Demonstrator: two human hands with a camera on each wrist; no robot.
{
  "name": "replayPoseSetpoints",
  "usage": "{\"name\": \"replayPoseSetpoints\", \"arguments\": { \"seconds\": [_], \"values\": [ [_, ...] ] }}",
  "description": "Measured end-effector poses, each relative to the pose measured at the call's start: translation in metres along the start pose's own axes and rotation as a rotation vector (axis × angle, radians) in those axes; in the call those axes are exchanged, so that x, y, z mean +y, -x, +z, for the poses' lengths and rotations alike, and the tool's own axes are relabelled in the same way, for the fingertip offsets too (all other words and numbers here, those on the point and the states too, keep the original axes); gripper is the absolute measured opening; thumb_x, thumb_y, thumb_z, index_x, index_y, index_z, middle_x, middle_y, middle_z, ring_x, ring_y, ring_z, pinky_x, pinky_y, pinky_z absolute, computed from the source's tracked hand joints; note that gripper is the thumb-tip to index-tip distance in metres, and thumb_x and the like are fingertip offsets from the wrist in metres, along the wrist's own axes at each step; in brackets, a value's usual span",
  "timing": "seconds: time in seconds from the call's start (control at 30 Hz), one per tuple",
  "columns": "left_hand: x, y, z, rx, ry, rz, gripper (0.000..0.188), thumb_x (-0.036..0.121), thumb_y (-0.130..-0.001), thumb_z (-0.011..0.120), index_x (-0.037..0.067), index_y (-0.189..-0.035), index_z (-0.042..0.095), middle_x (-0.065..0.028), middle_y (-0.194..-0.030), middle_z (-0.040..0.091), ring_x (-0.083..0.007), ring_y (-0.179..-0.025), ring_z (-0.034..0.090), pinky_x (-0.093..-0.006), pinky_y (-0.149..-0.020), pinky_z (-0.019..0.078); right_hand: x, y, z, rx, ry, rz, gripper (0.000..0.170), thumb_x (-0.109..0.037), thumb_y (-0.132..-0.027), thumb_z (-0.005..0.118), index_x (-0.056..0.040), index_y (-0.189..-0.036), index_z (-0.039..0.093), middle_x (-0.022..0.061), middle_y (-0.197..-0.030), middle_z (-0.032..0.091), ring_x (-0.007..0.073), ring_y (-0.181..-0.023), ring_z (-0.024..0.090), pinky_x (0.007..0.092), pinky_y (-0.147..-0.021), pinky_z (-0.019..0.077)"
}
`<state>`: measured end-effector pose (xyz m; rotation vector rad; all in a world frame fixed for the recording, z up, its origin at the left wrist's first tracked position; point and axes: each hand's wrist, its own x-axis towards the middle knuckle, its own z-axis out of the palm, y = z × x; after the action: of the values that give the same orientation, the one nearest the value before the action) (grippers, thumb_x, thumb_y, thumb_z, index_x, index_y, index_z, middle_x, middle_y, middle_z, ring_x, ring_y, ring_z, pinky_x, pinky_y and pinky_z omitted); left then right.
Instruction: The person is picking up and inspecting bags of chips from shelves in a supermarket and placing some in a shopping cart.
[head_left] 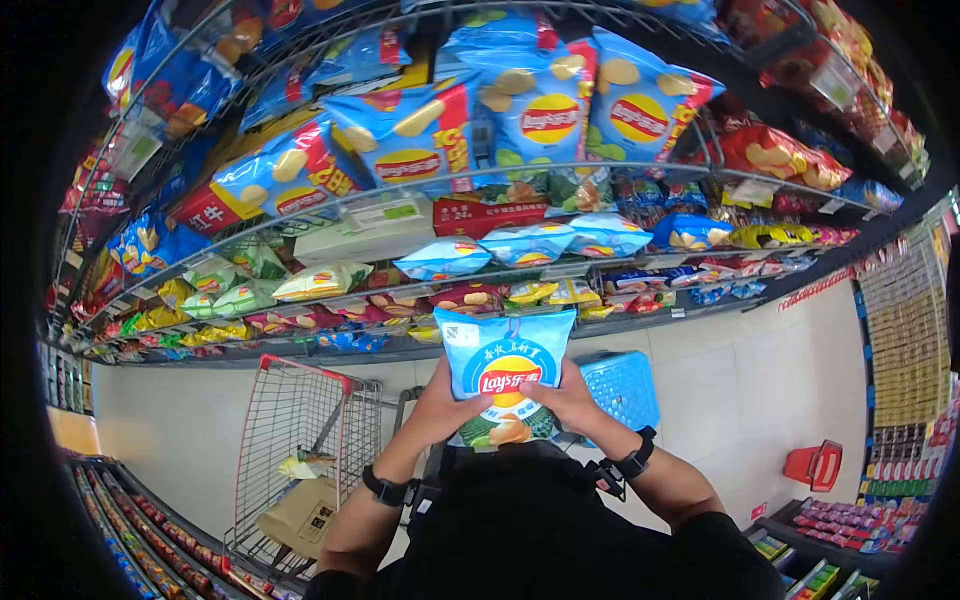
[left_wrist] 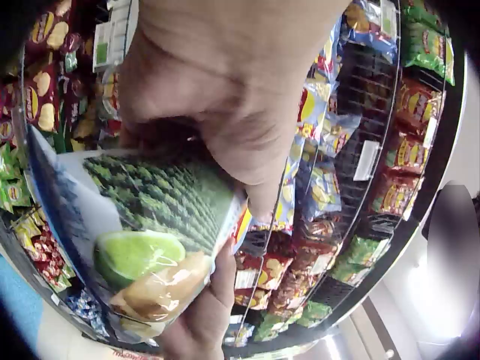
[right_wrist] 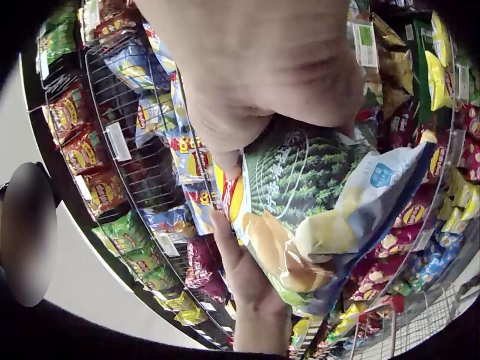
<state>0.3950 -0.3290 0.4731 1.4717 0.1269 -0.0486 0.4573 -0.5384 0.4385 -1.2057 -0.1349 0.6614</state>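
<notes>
Facing snack shelves (head_left: 405, 353); in head view, holding blue Lay's bag (head_left: 508, 365) before torso (head_left: 540, 520) with left grip (head_left: 440, 405) and right grip (head_left: 580, 405), curled on its sides. From left wrist, showing printed lime (left_wrist: 139, 255). From right wrist, glimpsing shopping cart (right_wrist: 391, 303) beyond.

Stocked shelves (head_left: 665, 262) bar the way above the chip bag (head_left: 512, 350); the wire cart (head_left: 305, 370) blocks lower left, the blue basket (head_left: 622, 392) centre right; bare floor (head_left: 720, 390) at right leaves passage.
</notes>
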Motion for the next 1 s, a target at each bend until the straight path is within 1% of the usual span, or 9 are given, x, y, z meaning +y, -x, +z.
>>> {"name": "replayPoseSetpoints", "arguments": {
  "seconds": [0.13,0.3,0.43,0.5,0.57,0.67,0.77,0.93,1.0],
  "values": [
    [0.012,-0.021,0.038,-0.05,-0.031,-0.11,0.054,0.013,-0.082,0.075,-0.002,-0.126,0.047,-0.013,-0.117,0.062,-0.0182,-0.104,0.062,-0.0326,-0.088,0.0519,-0.011,0.018,-0.023,0.05,0.024,-0.076,0.056,-0.013,-0.084,0.074,0.0016,-0.129,0.043,0.0124,-0.12,0.06,0.0171,-0.107,0.059,0.0328,-0.09,0.051],
    [0.013,-0.017,0.058,-0.101,-0.009,-0.105,0.054,0.013,-0.084,0.074,-0.003,-0.127,0.045,-0.0128,-0.118,0.062,-0.0186,-0.106,0.061,-0.0328,-0.089,0.0513,-0.013,0.034,-0.042,-0.076,-0.191,-0.077,0.06,-0.013,-0.085,0.073,0.0006,-0.133,0.041,0.0127,-0.124,0.058,0.0173,-0.11,0.058,0.0328,-0.093,0.0497],
    [0.003,-0.013,0.058,-0.137,0.016,-0.095,0.068,0.014,-0.086,0.072,-0.001,-0.139,0.033,-0.0149,-0.128,0.054,-0.0205,-0.116,0.055,-0.0342,-0.096,0.0466,-0.024,0.037,-0.039,0.014,-0.216,-0.01,0.052,-0.012,-0.087,0.071,0.0024,-0.129,0.045,0.0125,-0.119,0.061,0.0179,-0.105,0.061,0.0327,-0.092,0.0504],
    [-0.01,-0.013,0.059,0.069,-0.065,0.161,0.071,0.013,-0.086,0.07,0.001,-0.142,0.027,-0.0151,-0.129,0.053,-0.0221,-0.115,0.056,-0.0321,-0.095,0.0464,-0.021,0.031,-0.035,0.062,-0.241,-0.039,0.045,-0.012,-0.088,0.069,0.0024,-0.125,0.048,0.0124,-0.116,0.062,0.0176,-0.102,0.062,0.0328,-0.09,0.0512],
    [-0.009,-0.005,0.048,0.203,-0.288,0.208,0.063,0.011,-0.086,0.07,0.003,-0.139,0.037,-0.0129,-0.127,0.054,-0.0216,-0.113,0.058,-0.0304,-0.093,0.0469,-0.018,0.024,-0.034,0.172,-0.197,-0.088,0.043,-0.012,-0.088,0.069,0.0021,-0.123,0.049,0.012,-0.115,0.063,0.0173,-0.101,0.062,0.0329,-0.088,0.0519],
    [0.008,0.006,0.033,-0.113,-0.373,0.131,0.046,0.01,-0.083,0.07,0.006,-0.126,0.056,-0.0095,-0.124,0.053,-0.0179,-0.11,0.058,-0.0307,-0.088,0.0478,-0.018,0.016,-0.019,0.236,-0.138,-0.148,0.043,-0.014,-0.088,0.07,0.002,-0.122,0.049,0.0109,-0.112,0.063,0.017,-0.099,0.063,0.0322,-0.086,0.0526],
    [0.024,0.016,0.046,-0.042,-0.373,0.117,0.051,0.01,-0.082,0.071,0.006,-0.13,0.054,-0.0095,-0.124,0.052,-0.019,-0.112,0.057,-0.0308,-0.089,0.0479,-0.013,0.014,-0.012,0.242,0.008,-0.153,0.047,-0.014,-0.089,0.069,0.0022,-0.126,0.045,0.0123,-0.118,0.06,0.0182,-0.104,0.06,0.0335,-0.089,0.0502],
    [-0.002,0.012,0.037,0.127,-0.267,0.188,0.076,0.016,-0.078,0.078,-0.001,-0.139,0.036,-0.0156,-0.133,0.049,-0.0188,-0.119,0.052,-0.0355,-0.094,0.047,-0.015,0.023,0.01,-0.156,0.081,-0.313,0.068,-0.01,-0.088,0.067,-0.0039,-0.144,0.031,0.0138,-0.143,0.04,0.0231,-0.133,0.039,0.04,-0.105,0.0385],
    [0.0,0.014,0.026,0.232,-0.235,0.126,0.069,0.014,-0.078,0.077,-0.001,-0.134,0.041,-0.0142,-0.127,0.053,-0.0177,-0.114,0.055,-0.0347,-0.093,0.0477,-0.024,0.032,0.014,-0.224,0.156,-0.3,0.07,-0.01,-0.087,0.067,-0.004,-0.145,0.03,0.014,-0.145,0.038,0.024,-0.135,0.037,0.0412,-0.105,0.0377]
  ]
}}
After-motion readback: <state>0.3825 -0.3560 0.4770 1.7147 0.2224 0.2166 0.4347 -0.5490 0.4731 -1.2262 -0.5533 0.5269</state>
